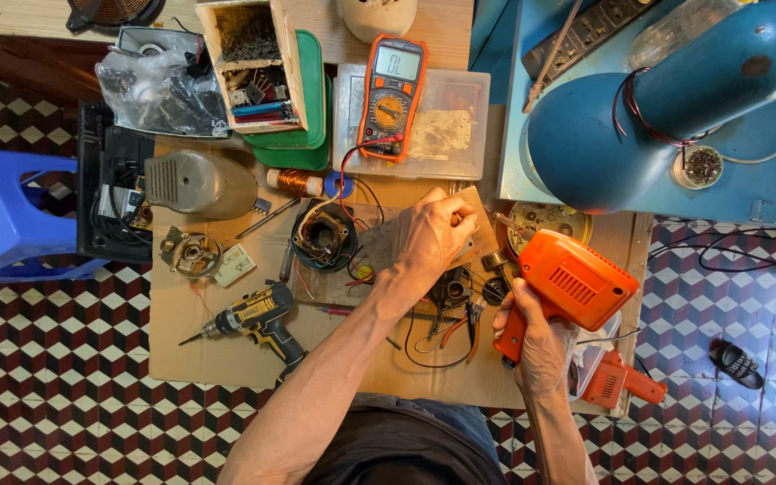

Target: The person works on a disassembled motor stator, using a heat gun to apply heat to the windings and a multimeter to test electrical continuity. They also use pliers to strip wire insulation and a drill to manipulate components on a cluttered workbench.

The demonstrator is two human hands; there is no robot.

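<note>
- Over a sheet of cardboard (226, 350) spread on the patterned floor (65, 395), the person works looking straight down at both hands
- Right hand (536, 337): its grip is closed around the handle of an orange heat gun (568, 287), whose body angles up and away from the wrist, seemingly so the nozzle end faces the centre of the work; the nozzle itself cannot be made out
- Left hand (437, 233): it rests knuckles-up on a small wooden board (388, 247), fingers curled over something at the board's right edge; whether that grip actually pinches a part cannot be told, since the fingers hide it
- The two hands sit near each other, the gun just to the right of and below the left hand, with small dark motor parts (451, 292) and pliers (469, 328) between them
- A wound motor stator (323, 235) lies on the board just left of the left hand, its wires trailing loose
- A multimeter (391, 94) stands on a clear plastic box (451, 126) beyond the board, its red lead running down toward the stator, probably kept close for testing
- A cordless drill (258, 319) lies on the cardboard, well left of the hands
- A blue lamp shade (657, 108) hangs over the upper right, likely to light the work
</note>
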